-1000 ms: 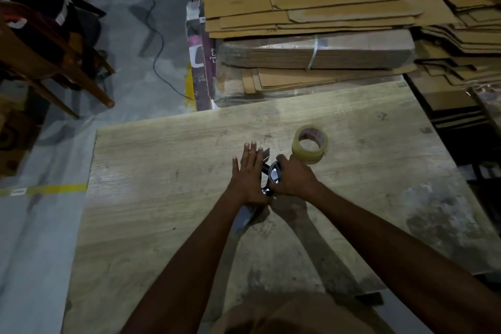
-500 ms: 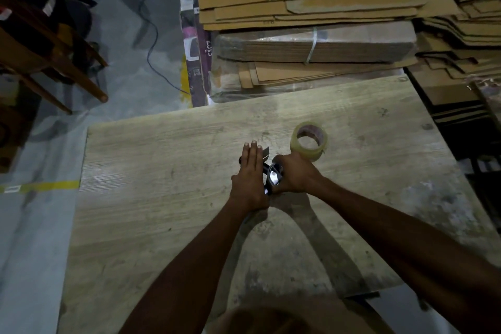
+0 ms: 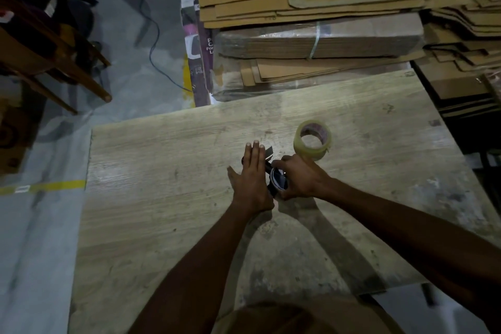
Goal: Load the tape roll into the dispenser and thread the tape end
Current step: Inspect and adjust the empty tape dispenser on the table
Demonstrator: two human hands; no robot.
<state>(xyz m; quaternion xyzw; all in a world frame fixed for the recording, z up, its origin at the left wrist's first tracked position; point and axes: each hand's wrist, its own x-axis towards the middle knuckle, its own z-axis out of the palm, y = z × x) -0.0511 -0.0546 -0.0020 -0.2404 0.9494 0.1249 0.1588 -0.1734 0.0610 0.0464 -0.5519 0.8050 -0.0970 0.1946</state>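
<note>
A roll of clear tape (image 3: 313,139) lies flat on the wooden table (image 3: 162,198), just beyond my right hand. The dark tape dispenser (image 3: 276,180) rests on the table between my two hands, mostly hidden by them; its metal blade end sticks out past my left fingertips. My left hand (image 3: 250,179) lies flat with straight fingers against the dispenser's left side. My right hand (image 3: 299,177) is curled around the dispenser's round hub from the right. The roll is apart from the dispenser.
Stacks of flattened cardboard boxes (image 3: 311,8) stand behind the table's far edge and along the right. A wooden chair (image 3: 48,62) and a cable (image 3: 151,43) are on the grey floor to the left. A yellow floor line (image 3: 54,186) meets the table's left edge.
Both hands stay on the dispenser in nearly the same place. The camera has shifted slightly; the tape roll has not moved.
</note>
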